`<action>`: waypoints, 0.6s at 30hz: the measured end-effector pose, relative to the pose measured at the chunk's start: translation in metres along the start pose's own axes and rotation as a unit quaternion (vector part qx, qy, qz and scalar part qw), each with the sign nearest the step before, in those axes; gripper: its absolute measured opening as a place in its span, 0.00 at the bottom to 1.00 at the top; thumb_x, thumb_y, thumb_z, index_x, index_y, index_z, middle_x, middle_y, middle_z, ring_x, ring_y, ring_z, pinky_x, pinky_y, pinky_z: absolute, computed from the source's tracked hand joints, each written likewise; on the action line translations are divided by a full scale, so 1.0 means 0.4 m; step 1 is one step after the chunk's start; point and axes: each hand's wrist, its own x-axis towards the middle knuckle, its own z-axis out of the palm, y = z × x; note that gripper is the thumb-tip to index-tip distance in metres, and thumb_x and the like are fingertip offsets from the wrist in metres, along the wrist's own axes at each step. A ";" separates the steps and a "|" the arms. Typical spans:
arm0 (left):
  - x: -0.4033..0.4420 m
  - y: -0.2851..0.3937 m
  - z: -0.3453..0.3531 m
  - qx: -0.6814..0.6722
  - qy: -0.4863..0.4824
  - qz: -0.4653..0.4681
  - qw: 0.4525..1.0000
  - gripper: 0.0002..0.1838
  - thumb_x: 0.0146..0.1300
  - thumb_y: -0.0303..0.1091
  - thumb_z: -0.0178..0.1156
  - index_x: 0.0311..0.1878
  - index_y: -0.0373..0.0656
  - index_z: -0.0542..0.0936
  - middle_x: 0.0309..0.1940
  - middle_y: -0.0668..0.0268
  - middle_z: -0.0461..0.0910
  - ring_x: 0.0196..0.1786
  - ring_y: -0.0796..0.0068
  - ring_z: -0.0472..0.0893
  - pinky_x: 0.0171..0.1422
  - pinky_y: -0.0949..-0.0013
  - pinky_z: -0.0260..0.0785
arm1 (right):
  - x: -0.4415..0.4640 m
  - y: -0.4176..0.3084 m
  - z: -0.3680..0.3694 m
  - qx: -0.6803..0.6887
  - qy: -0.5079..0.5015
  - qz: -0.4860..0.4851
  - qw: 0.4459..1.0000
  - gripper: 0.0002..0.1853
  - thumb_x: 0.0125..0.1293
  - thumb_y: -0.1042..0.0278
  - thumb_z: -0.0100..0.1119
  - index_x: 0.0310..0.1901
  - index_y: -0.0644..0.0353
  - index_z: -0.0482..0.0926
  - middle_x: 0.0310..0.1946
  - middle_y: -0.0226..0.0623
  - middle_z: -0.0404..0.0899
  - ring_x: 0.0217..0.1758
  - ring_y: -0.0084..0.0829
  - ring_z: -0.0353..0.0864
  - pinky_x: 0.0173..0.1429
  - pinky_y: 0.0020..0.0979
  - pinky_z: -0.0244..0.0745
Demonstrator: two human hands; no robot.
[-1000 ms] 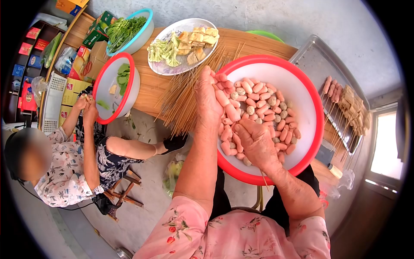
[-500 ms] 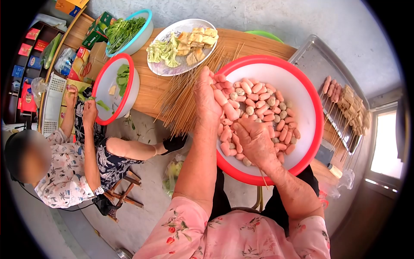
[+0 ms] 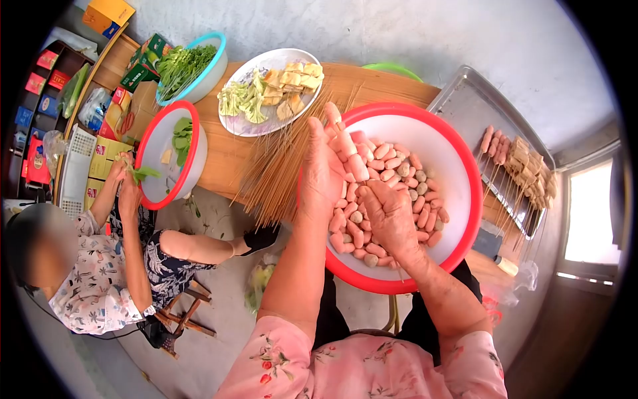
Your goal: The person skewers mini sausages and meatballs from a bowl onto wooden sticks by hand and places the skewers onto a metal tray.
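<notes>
A red-rimmed white basin (image 3: 458,223) holds many small pink sausages (image 3: 428,211) and some greyish balls (image 3: 413,194). At the basin's left side my left hand (image 3: 318,166), palm turned inward, has its fingers around a few small sausages (image 3: 347,145) in a slanting row. My right hand (image 3: 392,216) is closed in a pinch just below that row, above the loose sausages. A thin wooden skewer runs through this grip, mostly hidden by the hand; its end shows faintly below.
Bare bamboo skewers (image 3: 269,179) lie left of the basin. Behind them is an oval plate (image 3: 232,123) of sliced food. A metal tray (image 3: 458,100) bears filled skewers (image 3: 531,169). On the left a seated person (image 3: 100,266) handles greens by another basin (image 3: 195,149).
The row of sausages in my left hand is tilted more upright, its top end higher. My right hand has stayed close below it. The whole view has shifted slightly.
</notes>
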 end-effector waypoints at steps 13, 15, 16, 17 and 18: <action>-0.015 -0.061 0.030 -0.049 -0.001 0.008 0.999 0.19 0.65 0.41 0.58 0.43 0.30 0.72 0.20 0.66 0.72 0.27 0.74 0.74 0.39 0.72 0.71 | 0.013 0.015 0.012 -0.019 0.031 -0.015 0.999 0.08 0.66 0.74 0.51 0.29 0.68 0.71 0.21 0.47 0.71 0.22 0.41 0.69 0.28 0.36 0.65; -0.009 -0.062 0.023 -0.058 -0.010 0.009 0.998 0.18 0.65 0.41 0.58 0.42 0.30 0.72 0.22 0.66 0.72 0.27 0.75 0.73 0.37 0.73 0.70 | 0.015 0.014 0.014 -0.009 0.031 -0.022 0.999 0.09 0.66 0.74 0.51 0.29 0.68 0.70 0.21 0.48 0.71 0.22 0.41 0.69 0.28 0.36 0.65; -0.007 -0.064 0.023 -0.057 -0.009 0.008 0.998 0.18 0.65 0.41 0.58 0.42 0.30 0.72 0.22 0.66 0.72 0.27 0.75 0.73 0.37 0.73 0.70 | 0.014 0.013 0.017 -0.021 0.041 -0.037 0.998 0.09 0.66 0.74 0.51 0.29 0.68 0.70 0.21 0.48 0.71 0.22 0.42 0.69 0.28 0.37 0.65; -0.006 -0.067 0.024 -0.069 -0.013 0.003 0.998 0.18 0.65 0.41 0.58 0.42 0.31 0.73 0.23 0.66 0.72 0.26 0.76 0.72 0.35 0.74 0.69 | 0.011 0.013 0.020 -0.034 0.052 -0.051 0.997 0.09 0.66 0.74 0.51 0.29 0.68 0.71 0.20 0.48 0.71 0.22 0.43 0.69 0.28 0.37 0.65; -0.005 -0.068 0.025 -0.082 -0.017 -0.001 0.997 0.18 0.65 0.42 0.57 0.42 0.32 0.73 0.24 0.67 0.72 0.26 0.77 0.71 0.33 0.74 0.68 | 0.009 0.014 0.021 -0.033 0.052 -0.050 0.997 0.09 0.66 0.74 0.51 0.29 0.68 0.71 0.20 0.48 0.71 0.22 0.43 0.69 0.28 0.37 0.65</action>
